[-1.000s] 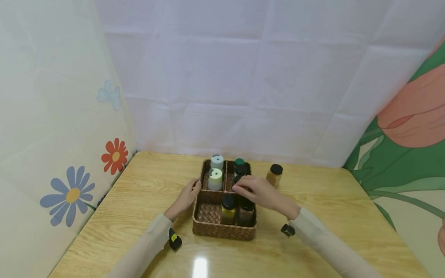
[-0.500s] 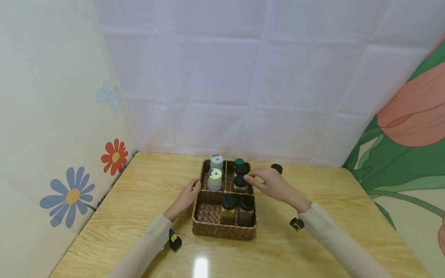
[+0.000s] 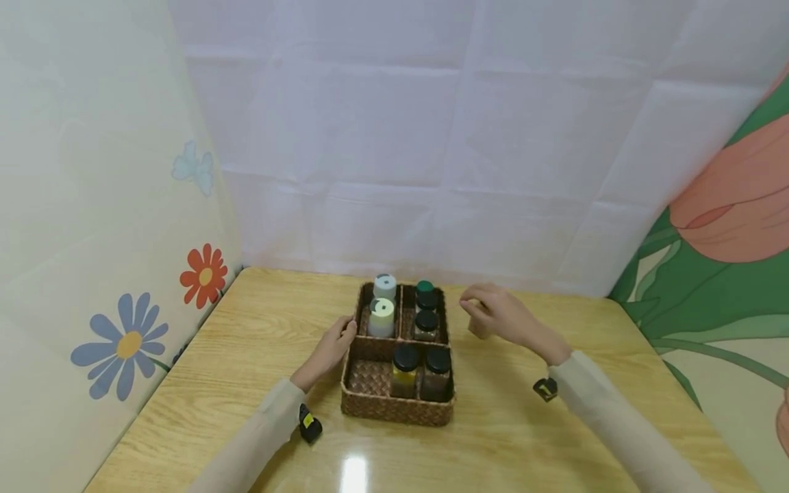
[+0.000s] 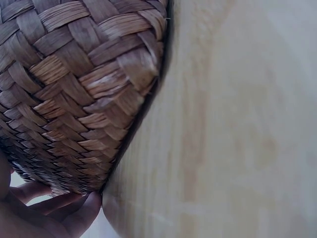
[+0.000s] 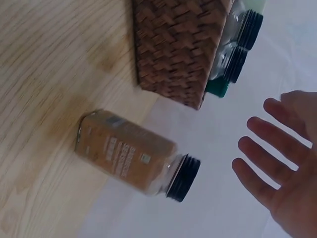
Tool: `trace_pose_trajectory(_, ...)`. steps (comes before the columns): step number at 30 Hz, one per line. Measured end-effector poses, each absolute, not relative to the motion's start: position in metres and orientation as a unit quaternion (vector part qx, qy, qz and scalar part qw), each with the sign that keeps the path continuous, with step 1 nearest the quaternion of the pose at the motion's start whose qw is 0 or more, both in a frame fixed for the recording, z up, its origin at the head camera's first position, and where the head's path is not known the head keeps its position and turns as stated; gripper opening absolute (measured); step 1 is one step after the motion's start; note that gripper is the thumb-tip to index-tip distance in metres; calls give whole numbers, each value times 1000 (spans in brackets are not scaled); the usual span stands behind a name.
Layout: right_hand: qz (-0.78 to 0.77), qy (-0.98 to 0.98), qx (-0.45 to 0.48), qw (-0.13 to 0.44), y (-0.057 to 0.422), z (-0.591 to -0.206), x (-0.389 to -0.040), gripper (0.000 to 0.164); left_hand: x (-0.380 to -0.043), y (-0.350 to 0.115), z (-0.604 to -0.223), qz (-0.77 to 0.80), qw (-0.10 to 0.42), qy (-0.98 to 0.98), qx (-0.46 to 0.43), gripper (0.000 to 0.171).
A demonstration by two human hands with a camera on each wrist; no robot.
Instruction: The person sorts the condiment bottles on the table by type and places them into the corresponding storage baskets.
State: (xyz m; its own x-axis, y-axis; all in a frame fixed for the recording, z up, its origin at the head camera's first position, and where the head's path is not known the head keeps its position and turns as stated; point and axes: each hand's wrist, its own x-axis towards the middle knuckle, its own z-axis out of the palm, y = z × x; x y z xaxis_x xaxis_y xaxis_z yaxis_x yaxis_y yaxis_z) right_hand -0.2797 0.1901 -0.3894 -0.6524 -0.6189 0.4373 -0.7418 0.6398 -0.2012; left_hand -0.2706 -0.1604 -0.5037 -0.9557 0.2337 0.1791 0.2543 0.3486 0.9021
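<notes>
In the head view my left hand (image 3: 329, 349) touches the left wall of a brown woven basket (image 3: 394, 409). The left wrist view shows fingertips (image 4: 89, 210) against the weave near the tabletop. To the basket's right, my right hand (image 3: 499, 315) is over a spice jar (image 3: 477, 327) and hides most of it from the head camera. In the right wrist view this jar (image 5: 126, 148) has tan-brown contents, a printed label and a black ridged lid, and stands upright on the table. My right fingers (image 5: 270, 166) are spread near the lid, apart from it.
Inside the basket, two jars with black lids, a yellow one (image 3: 405, 373) and a dark one (image 3: 436, 373), stand in front. Two pale-capped bottles (image 3: 382, 318) fill the back left section. Black- and green-lidded jars (image 3: 426, 323) stand at back right. A white cloth (image 3: 394, 171) hangs behind.
My right hand has left the black-lidded jar in the basket's back right section and moved right to the spice jar on the table. My left hand has stayed at the basket.
</notes>
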Motion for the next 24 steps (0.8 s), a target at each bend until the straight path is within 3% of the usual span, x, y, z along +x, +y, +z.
trace_pose_trajectory(9, 154, -900, 377, 153, 210, -392, -291, 22, -272, -160, -504, -548, 15, -823, -151, 47)
trace_pose_trajectory(24, 131, -926, 347, 73, 232, -397, -297, 36, -271, -160, -504, -555, 5, -819, -146, 49)
